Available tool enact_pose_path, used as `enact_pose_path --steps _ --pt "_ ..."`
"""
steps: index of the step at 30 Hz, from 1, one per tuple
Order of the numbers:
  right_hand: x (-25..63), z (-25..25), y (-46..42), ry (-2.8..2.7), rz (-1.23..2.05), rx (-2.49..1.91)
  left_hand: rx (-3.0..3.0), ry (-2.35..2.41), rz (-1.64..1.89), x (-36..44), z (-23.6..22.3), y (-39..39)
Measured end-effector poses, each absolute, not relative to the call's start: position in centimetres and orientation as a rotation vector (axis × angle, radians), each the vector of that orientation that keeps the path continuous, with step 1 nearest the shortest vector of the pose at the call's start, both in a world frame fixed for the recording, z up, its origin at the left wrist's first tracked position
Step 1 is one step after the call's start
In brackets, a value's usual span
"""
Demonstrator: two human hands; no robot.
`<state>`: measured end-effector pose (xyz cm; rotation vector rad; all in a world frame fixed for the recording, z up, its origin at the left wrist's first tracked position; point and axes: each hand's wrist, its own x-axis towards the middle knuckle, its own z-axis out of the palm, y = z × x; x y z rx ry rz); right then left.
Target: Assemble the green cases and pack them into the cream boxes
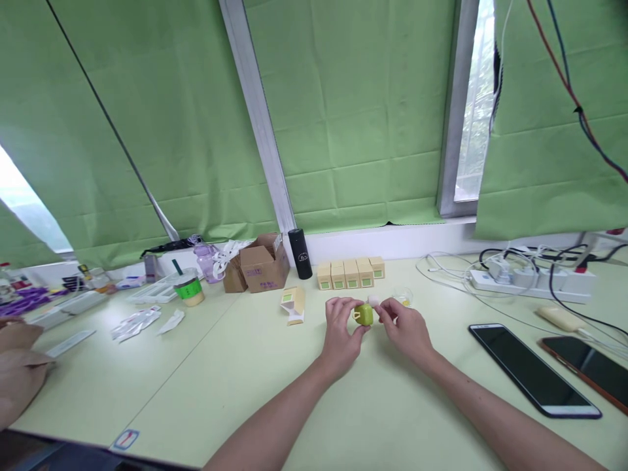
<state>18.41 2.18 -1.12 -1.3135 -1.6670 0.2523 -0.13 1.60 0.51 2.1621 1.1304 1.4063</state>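
Observation:
My left hand (pixel 341 327) is closed around a small round green object (pixel 364 314), held just above the pale green table (pixel 255 379). Close to its right, my right hand (pixel 406 327) pinches a small white piece (pixel 373 301) at the green object's upper right. A small clear dish with something yellow in it (pixel 403 298) sits just behind my right hand. Further back stands a row of several small cream boxes with green labels (pixel 350 272). One opened cream box (pixel 293 305) lies to the left of my hands.
Two phones (pixel 532 369) (pixel 589 369) lie at the right, near a power strip with cables (pixel 530 280). At the back stand a black flask (pixel 299 254), a cardboard box (pixel 262 265) and a green-banded cup (pixel 189 288). Another person's hand (pixel 17 373) rests at the left edge.

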Motion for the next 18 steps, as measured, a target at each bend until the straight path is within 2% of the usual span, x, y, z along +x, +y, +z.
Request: enact_pose_path --steps 4,8,18 --pt "19.1 -2.2 3.8 -1.76 -0.128 -1.344 1.943 1.174 1.465 -0.2 0.6 2.0" --pt "19.1 -2.5 5.6 -1.899 -0.376 -1.309 1.781 1.206 1.476 -0.5 0.5 2.7" --pt "17.6 -1.2 8.1 -2.019 -0.296 -1.484 1.698 1.086 1.467 -1.0 0.0 3.4"
